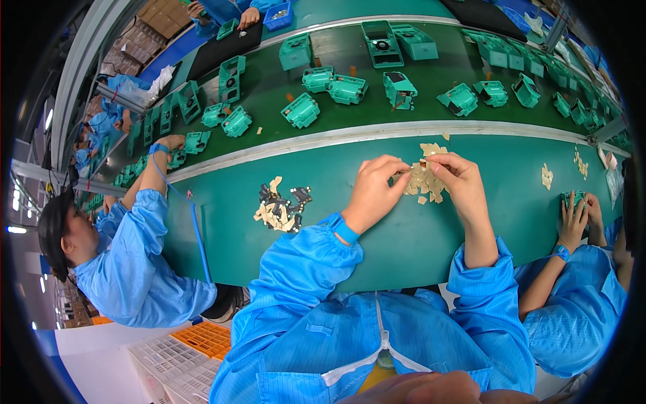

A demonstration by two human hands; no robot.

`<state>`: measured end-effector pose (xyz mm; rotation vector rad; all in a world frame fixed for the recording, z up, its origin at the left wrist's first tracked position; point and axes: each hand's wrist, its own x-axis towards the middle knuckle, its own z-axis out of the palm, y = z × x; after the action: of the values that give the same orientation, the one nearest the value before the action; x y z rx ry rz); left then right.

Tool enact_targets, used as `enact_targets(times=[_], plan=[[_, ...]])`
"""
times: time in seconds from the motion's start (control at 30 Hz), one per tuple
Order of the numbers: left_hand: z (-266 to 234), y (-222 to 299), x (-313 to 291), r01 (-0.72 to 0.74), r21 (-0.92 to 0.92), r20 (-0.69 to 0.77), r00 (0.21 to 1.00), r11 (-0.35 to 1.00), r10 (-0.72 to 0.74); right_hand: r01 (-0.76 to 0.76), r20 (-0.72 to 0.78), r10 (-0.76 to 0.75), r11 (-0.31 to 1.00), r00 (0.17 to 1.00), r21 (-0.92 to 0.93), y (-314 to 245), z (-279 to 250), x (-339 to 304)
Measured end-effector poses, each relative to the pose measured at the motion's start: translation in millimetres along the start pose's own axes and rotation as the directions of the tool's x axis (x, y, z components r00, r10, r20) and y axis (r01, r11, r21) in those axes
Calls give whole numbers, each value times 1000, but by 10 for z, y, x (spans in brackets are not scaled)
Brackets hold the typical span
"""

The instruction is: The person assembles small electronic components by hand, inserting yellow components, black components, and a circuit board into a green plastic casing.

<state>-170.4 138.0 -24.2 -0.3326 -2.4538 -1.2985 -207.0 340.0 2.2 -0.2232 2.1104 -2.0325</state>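
Note:
My left hand (378,190) and my right hand (460,180) are raised close together over a loose pile of small flat beige pieces (424,183). Thumb and forefinger of the right hand pinch a tiny reddish-brown piece (423,163), too small to name its kind. The left fingertips are pinched together just beside it; what they hold, if anything, I cannot make out. A blue band (345,229) circles my left wrist. Left of my hands, a heap of small black parts (300,195) lies mixed with beige pieces on the green table (356,259).
Past a metal rail (316,140), a green conveyor (269,135) carries several teal housings (301,110). Co-workers sit at my left (134,262) and right (572,303); the right one holds a teal part (572,198). A blue cord (200,242) lies on the table's left.

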Motion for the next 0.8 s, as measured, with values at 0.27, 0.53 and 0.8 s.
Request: enact_targets(times=[0.27, 0.53, 0.8], plan=[[0, 33, 17, -5, 100, 73, 997, 995, -2, 42, -14, -43, 997, 999, -70, 37, -52, -1], [42, 113, 34, -5, 129, 43, 999, 992, 0, 56, -24, -58, 995, 998, -79, 42, -80, 10], [59, 118, 48, -67, -42, 65, 995, 997, 70, 33, 144, -20, 996, 989, -83, -44, -48, -46]])
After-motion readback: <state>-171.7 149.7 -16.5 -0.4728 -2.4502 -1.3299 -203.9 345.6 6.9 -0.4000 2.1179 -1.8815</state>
